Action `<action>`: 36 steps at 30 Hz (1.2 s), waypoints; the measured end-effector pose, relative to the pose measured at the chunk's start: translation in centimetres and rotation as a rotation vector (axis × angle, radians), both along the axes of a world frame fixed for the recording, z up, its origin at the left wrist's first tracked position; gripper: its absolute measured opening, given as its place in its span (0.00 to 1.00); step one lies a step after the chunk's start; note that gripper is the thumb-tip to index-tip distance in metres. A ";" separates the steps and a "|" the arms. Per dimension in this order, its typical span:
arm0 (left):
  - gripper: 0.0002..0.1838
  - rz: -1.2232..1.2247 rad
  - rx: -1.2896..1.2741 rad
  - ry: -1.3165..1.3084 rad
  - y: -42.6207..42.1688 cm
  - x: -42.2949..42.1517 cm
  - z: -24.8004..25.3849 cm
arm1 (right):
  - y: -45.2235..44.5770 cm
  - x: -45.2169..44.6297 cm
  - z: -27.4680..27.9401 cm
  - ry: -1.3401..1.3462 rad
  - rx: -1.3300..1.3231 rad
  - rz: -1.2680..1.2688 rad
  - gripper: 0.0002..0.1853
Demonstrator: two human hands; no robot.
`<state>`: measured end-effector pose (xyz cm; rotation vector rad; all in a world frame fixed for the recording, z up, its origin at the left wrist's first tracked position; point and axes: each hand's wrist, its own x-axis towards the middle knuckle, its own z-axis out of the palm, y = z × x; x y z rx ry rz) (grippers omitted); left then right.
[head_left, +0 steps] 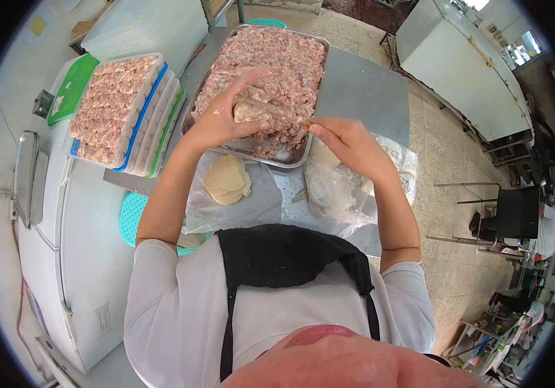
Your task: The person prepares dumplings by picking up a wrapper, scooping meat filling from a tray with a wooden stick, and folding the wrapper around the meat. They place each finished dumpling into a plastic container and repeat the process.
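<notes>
Cradling a pale, meat-smeared wrapper [248, 111], the left hand [227, 115] has fingers and thumb spread around it, above the near part of the tray [304, 152]. Right hand [350, 143] pinches a thin stick [306, 125] near the wrapper; whether its tip touches is unclear. Meat [271, 55] fills most of the tray, with bare metal showing at the near edge. Round wrapper stack [225, 181] lies on plastic before the tray; clear bag [330, 187] sits near the right forearm. Filled boxes [119, 107] stand stacked left of the tray.
</notes>
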<state>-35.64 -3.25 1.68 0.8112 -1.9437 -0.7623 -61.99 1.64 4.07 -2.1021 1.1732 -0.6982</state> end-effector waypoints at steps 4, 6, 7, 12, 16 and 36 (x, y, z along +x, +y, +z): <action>0.16 -0.267 0.521 -0.066 -0.6 0.9 0.2 | -0.6 1.2 -2.8 -0.022 -0.096 0.094 0.17; 0.16 -0.244 0.323 -0.184 -0.9 1.3 -0.5 | -2.1 1.1 -5.0 -0.038 -0.108 0.126 0.17; 0.15 -0.220 0.122 -0.301 -1.1 1.5 -0.7 | -3.3 0.7 -5.8 -0.022 -0.092 0.139 0.17; 0.16 0.037 0.344 -0.257 -2.2 2.5 -3.1 | -3.1 0.4 -4.6 0.251 -0.280 -0.040 0.15; 0.18 0.212 0.015 -0.378 -2.8 2.8 -5.6 | -3.5 1.7 -9.9 0.124 -0.404 -0.109 0.15; 0.29 0.003 0.145 -0.358 0.8 5.0 -1.0 | 3.6 4.1 -0.1 0.239 -0.488 -0.163 0.14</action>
